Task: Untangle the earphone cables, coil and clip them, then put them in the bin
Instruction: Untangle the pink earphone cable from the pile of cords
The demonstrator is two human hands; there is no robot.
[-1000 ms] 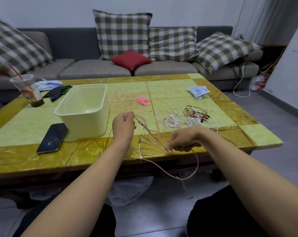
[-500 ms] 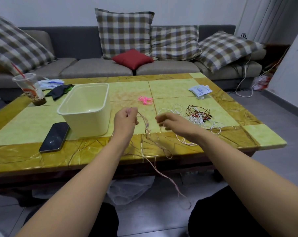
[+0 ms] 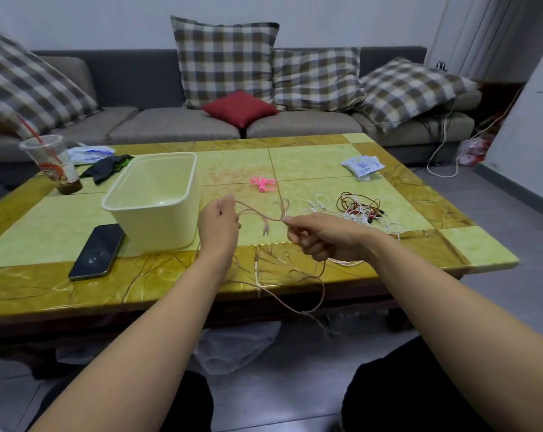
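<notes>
A thin pink earphone cable stretches between my two hands above the table's front edge. My left hand pinches one end of it just right of the cream bin. My right hand grips the cable further along, with a loop standing above the fingers and the rest hanging down over the table edge toward the floor. A tangle of white and dark red earphone cables lies on the table behind my right hand. Small pink clips lie past my hands, mid-table.
A black phone lies left of the bin. At the far left stand a plastic cup with a straw, a dark cloth and a packet. A white packet lies far right. A sofa with cushions lines the back.
My right hand moved from the table's front edge up and left toward my left hand, then closed round the pink cable. The hanging loop is shorter. My left hand stayed put.
</notes>
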